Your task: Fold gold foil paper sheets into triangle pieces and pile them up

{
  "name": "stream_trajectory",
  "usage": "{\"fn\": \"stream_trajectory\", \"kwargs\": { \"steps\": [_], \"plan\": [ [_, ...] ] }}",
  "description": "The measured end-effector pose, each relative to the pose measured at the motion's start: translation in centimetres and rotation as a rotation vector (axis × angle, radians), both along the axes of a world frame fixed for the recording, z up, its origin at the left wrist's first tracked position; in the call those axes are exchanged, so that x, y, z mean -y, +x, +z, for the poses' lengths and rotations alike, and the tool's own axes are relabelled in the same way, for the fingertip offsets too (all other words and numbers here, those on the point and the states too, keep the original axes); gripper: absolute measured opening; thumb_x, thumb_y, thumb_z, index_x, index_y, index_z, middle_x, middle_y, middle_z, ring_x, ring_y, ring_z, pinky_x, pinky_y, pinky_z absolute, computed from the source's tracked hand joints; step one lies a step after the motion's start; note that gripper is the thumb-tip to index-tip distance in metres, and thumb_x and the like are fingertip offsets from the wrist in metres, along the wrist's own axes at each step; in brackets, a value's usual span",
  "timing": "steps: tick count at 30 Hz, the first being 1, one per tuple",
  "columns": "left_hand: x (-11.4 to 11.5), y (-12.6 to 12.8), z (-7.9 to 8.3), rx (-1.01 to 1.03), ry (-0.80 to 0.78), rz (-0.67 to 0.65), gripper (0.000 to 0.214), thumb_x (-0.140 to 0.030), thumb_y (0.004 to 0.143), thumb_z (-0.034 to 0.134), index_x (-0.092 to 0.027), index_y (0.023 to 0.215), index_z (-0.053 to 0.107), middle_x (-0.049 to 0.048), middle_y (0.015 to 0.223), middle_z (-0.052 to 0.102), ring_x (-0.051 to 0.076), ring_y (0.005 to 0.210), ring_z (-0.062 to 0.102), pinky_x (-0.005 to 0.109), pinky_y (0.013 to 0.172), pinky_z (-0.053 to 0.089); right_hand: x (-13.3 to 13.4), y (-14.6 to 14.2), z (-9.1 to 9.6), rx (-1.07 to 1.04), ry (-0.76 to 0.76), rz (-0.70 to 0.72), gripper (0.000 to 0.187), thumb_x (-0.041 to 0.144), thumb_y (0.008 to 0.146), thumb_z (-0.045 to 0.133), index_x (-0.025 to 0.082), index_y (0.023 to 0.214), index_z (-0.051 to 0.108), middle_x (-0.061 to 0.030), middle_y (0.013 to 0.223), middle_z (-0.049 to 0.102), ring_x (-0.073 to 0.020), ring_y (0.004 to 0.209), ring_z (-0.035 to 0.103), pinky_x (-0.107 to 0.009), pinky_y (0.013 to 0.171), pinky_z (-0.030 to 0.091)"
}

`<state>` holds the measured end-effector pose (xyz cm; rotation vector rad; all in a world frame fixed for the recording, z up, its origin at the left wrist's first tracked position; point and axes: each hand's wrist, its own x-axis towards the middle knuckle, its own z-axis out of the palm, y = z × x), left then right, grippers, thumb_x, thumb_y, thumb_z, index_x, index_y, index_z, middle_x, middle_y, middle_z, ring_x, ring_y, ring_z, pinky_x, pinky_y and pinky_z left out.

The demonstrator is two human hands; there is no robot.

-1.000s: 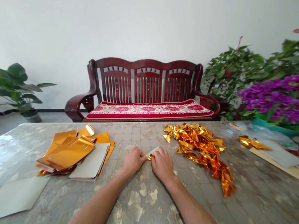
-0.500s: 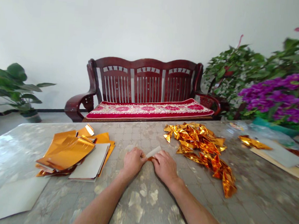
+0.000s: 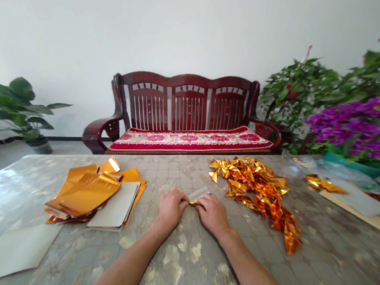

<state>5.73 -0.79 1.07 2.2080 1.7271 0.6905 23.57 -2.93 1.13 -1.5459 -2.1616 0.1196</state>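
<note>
So the left hand (image 3: 171, 209) and right hand (image 3: 212, 214) have their grips clamped on a small foil strip (image 3: 197, 195), with a folded gold foil pile (image 3: 259, 188) just right and orange foil sheets (image 3: 85, 193) left on the tabletop (image 3: 41, 169).

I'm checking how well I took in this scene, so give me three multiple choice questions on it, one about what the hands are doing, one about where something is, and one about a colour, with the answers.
1. How do the left hand and right hand stand to the gold foil strip?
A. Only the right hand holds it
B. Both hands hold it between them
C. Neither hand touches it

2. Where on the table is the heap of folded gold foil?
A. Left of the left hand
B. Between the hands
C. Beyond and right of the right hand

3. What colour is the cushion on the wooden bench?
A. Red with pink flowers
B. Blue
C. Green

Answers:
1. B, the fingers of both hands meet on the strip.
2. C, the heap lies past the right hand.
3. A, pink blooms show on its red cover.
</note>
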Motion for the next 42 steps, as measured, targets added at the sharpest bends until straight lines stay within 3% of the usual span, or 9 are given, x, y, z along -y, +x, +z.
{"fn": "stream_trajectory", "kwargs": {
  "steps": [8,16,29,42],
  "plan": [
    [-0.4,-0.1,-0.1,0.004,0.004,-0.019,0.009,-0.028,0.085,0.066,-0.026,0.082,0.074,-0.0001,0.088,0.07,0.016,0.089,0.061,0.028,0.075,0.037,-0.2,-0.3,0.2,0.061,0.005,-0.088,0.026,0.032,0.096,0.049,0.023,0.082,0.069,-0.0023,0.091,0.068,-0.0175,0.091,0.059,-0.028,0.077,0.036],
    [-0.3,0.0,0.0,-0.088,-0.003,-0.007,0.022,-0.035,0.093,0.056,-0.024,0.084,0.072,0.0027,0.092,0.069,0.018,0.09,0.061,0.028,0.074,0.036,-0.7,-1.2,0.6,0.105,-0.069,-0.248,0.018,0.029,0.092,0.053,0.022,0.079,0.065,-0.0023,0.087,0.07,-0.0179,0.083,0.061,-0.029,0.068,0.033],
    [-0.3,0.2,0.4,-0.124,-0.039,-0.009,0.027,-0.027,0.095,0.045,-0.019,0.085,0.069,0.0065,0.096,0.069,0.019,0.095,0.061,0.03,0.081,0.037,-1.1,-1.2,0.4,0.128,-0.083,-0.259,0.017,0.028,0.09,0.052,0.022,0.078,0.064,-0.0019,0.086,0.072,-0.0181,0.082,0.062,-0.029,0.065,0.032],
    [-0.3,0.6,0.3,-0.043,-0.018,0.036,0.02,-0.032,0.088,0.057,-0.02,0.08,0.07,0.003,0.09,0.069,0.017,0.09,0.06,0.028,0.078,0.036,-1.0,-1.2,0.4,0.125,-0.094,-0.251,0.013,0.025,0.09,0.053,0.022,0.083,0.063,-0.0037,0.091,0.071,-0.0193,0.084,0.062,-0.029,0.069,0.034]
  ]
}}
